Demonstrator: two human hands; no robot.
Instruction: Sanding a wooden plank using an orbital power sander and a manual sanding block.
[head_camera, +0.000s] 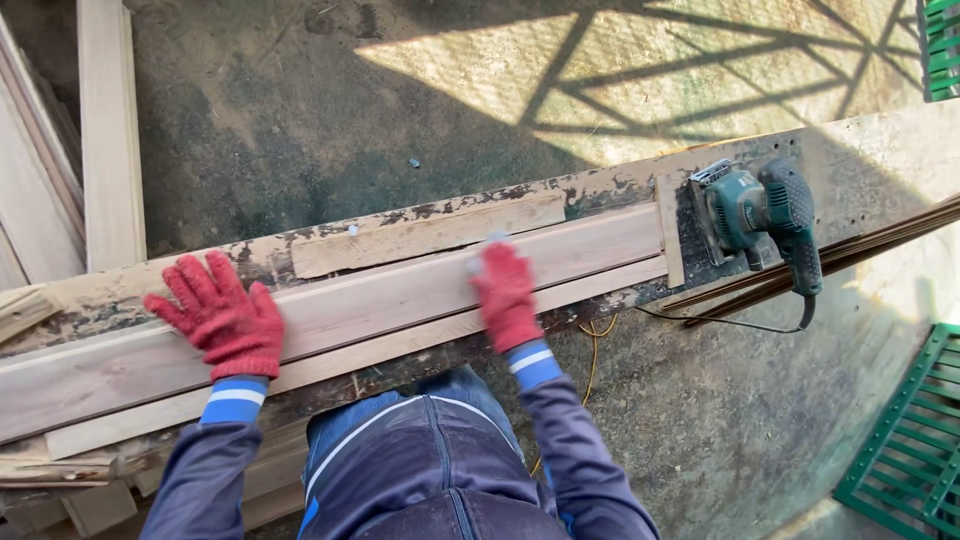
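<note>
1. We see the long plank lying on the bench, its long axis running from lower left up to the right.
2. Our left hand lies spread flat on it.
3. Our right hand presses on it, fingers together; we cannot tell whether it holds anything.
4. A green sander rests beyond the plank's right end.

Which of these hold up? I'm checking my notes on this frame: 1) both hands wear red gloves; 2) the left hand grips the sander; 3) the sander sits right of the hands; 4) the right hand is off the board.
1) True: the left hand and the right hand both wear red knit gloves.
2) False: the left hand lies flat on the long wooden board.
3) True: the green electric sander rests on the worn workbench, untouched.
4) False: the right hand presses on that board.
</note>
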